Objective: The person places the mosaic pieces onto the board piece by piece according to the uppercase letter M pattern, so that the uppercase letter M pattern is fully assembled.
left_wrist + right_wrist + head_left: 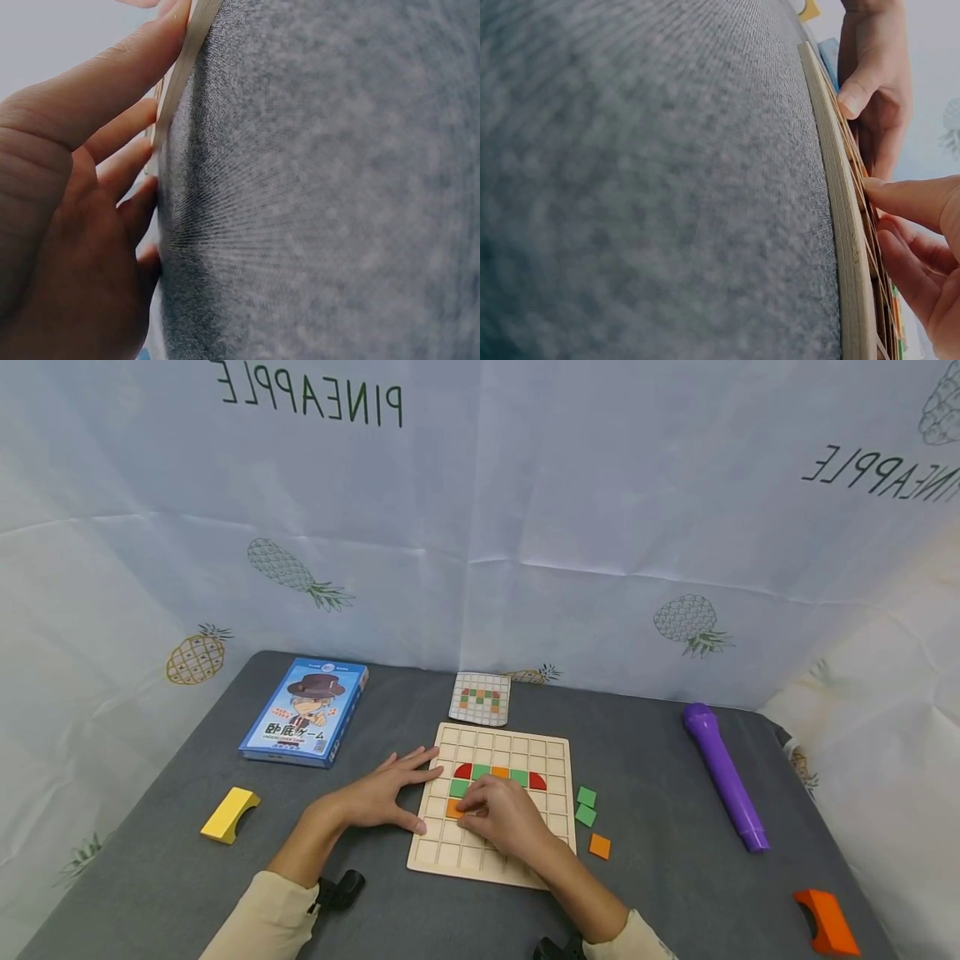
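A wooden grid board point(551, 748) lies on the dark table with red, green and orange pieces set in its cells. My left hand point(378, 795) spreads its fingers over the board's left edge, thumb near the lower part; the left wrist view shows them against the rim. With curled fingers my right hand point(504, 814) pinches at an orange square tile point(453, 809) in a left-hand cell, below a green tile point(459, 788). The hand partly hides the cells behind it. In the right wrist view, the thumb and fingertips touch the board's top, but the tile itself is hard to make out.
A small pattern card point(480, 699) lies behind the board. To the right are two loose green tiles point(586, 816), an orange tile point(600, 846), a purple microphone-shaped stick point(726, 777) and an orange arch block point(827, 923). At left are a blue box point(305, 712) and yellow arch block point(228, 815).
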Available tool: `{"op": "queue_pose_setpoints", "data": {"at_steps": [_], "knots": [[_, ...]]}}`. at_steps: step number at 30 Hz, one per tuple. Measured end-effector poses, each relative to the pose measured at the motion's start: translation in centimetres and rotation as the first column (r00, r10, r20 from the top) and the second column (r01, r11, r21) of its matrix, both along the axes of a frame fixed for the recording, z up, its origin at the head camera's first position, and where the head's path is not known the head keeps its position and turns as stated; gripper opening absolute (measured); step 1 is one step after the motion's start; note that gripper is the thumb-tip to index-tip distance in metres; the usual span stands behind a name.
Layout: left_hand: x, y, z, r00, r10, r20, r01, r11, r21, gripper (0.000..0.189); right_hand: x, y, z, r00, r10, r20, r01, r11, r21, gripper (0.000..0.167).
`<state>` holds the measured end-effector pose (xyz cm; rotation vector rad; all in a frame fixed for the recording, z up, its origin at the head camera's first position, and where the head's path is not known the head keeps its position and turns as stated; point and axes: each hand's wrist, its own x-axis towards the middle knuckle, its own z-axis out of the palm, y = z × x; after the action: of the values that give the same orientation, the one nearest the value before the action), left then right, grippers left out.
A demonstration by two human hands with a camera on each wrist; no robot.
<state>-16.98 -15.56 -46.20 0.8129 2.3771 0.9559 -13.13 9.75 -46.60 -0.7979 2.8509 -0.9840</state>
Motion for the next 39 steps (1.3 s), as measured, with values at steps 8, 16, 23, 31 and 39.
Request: {"op": "queue_pose_setpoints", "data": {"at_steps": [8,16,23,31,39], "knots": [[0.1,0.0,0.1,1.000,-0.002,-0.004,0.002,1.000,0.003,0.089,-0.2,0.6,0.2,0.994,0.038,0.098,-0.032,0.997,-0.067,0.011],[0.1,0.0,0.0,1.000,-0.002,0.001,0.002,1.000,-0.001,0.090,-0.1,2.1,0.7,0.980,0.086,0.178,-0.042,0.970,-0.238,0.017],[0.0,0.2,-0.1,1.000,0.006,0.000,-0.006,1.000,-0.023,0.091,0.3,3.7,1.1,0.980,0.112,0.163,-0.078,0.976,-0.202,0.026],[0.0,0.1,-0.2,1.000,0.011,0.000,-0.011,1.000,-0.019,0.091,0.5,7.1,1.3,0.990,0.119,0.075,-0.108,0.984,-0.139,0.032],[0.0,0.0,-0.1,1.000,-0.005,-0.003,0.005,1.000,-0.007,0.091,0.1,10.9,2.2,0.998,0.063,-0.013,-0.064,0.992,-0.108,0.037]]}}
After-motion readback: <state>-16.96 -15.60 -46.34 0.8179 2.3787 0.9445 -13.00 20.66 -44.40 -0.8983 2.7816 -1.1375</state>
